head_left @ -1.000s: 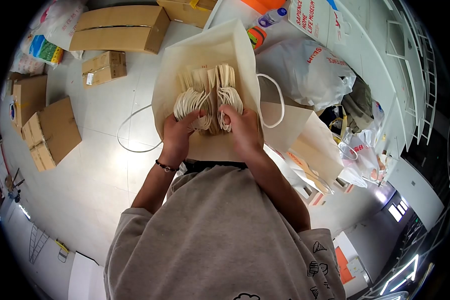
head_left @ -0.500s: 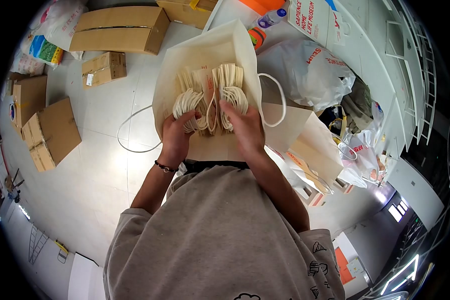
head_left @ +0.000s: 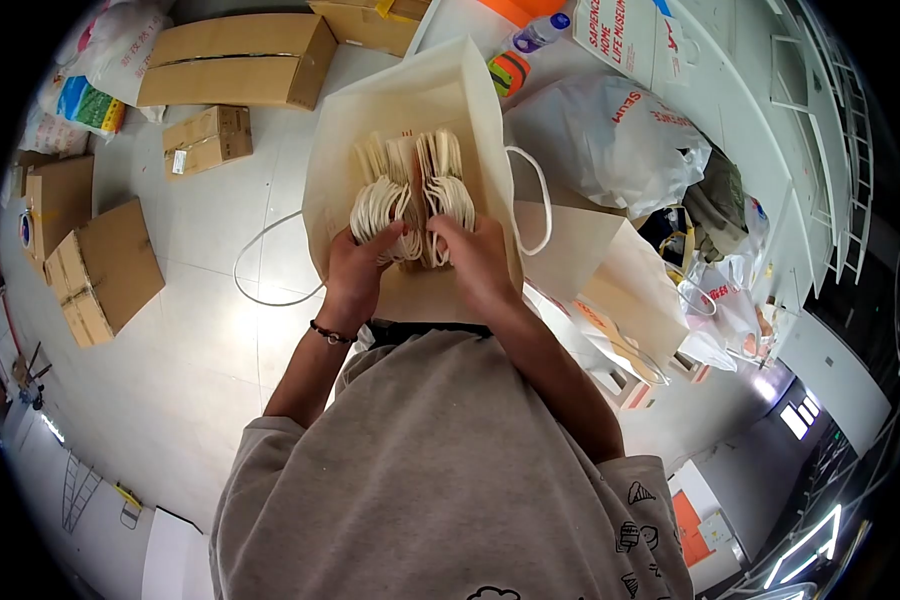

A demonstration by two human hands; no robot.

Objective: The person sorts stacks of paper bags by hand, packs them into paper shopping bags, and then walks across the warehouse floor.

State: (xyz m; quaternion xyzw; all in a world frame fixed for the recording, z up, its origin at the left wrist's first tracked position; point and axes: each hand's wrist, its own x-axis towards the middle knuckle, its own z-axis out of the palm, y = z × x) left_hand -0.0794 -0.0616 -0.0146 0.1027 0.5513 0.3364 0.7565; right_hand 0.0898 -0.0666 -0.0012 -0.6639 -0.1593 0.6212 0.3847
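Inside an open paper bag, a person's left hand and right hand each pinch part of a stack of flat bags by white cords. Crowded loops could tangle if pulled unevenly; a loosened grip could let the stack slump.

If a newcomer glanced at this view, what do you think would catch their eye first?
Probably the large, open pale bag at upper centre, with looped white cords bunched inside and the left hand and right hand on them. Next, perhaps, the bulging translucent plastic bag just right of it and the long cardboard box at upper left.
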